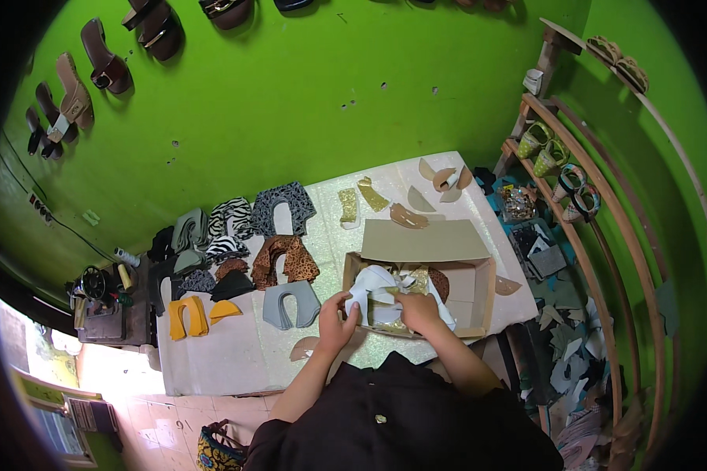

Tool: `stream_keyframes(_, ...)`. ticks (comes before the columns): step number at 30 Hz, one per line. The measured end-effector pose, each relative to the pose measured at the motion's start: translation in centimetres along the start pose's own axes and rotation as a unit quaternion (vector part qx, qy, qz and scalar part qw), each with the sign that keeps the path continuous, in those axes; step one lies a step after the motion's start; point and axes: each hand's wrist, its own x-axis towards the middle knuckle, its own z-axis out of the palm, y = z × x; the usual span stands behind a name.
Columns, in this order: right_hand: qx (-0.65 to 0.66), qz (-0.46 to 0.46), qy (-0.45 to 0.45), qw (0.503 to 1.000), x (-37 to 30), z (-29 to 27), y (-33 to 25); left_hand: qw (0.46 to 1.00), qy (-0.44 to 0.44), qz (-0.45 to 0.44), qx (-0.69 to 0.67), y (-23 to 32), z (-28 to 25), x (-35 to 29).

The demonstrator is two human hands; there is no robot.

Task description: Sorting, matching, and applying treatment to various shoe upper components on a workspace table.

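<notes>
An open cardboard box (pixel 479 297) stands on the table, its flap folded back. Inside lie white cut pieces (pixel 375 279), shiny gold pieces (pixel 386 315) and a brown speckled piece (pixel 440 286). At the box's left side my left hand (pixel 336 323) grips the edge of the white cut pieces, thumb against them. My right hand (pixel 418 311) reaches over the front edge into the box. Its fingers are closed among the white and gold pieces; what they pinch is too small to make out.
Left of the box lie stacks of cut shoe pieces: grey (pixel 291 303), leopard-print (pixel 286 259), zebra-print (pixel 231 217) and yellow (pixel 187 317). Behind it are gold scraps (pixel 373 194) and brown pieces (pixel 408 217). A wooden rack (pixel 597 180) with sandals stands right; a sewing machine (pixel 96 284) stands left.
</notes>
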Motion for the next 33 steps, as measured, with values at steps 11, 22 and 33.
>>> stream_keyframes(11,-0.107,0.059,0.205,0.971,-1.7,-6.8,5.0,0.978,-0.086,0.055,0.183,0.0,0.0,0.7)
stream_keyframes(22,0.033,-0.039,-0.031,0.998,5.5,0.1,-0.7,0.969,-0.059,0.071,0.227,0.2,0.0,0.3)
stream_keyframes(33,0.044,-0.227,-0.145,0.962,-1.2,-1.0,0.2,0.977,-0.059,0.046,0.199,-0.8,0.2,0.1)
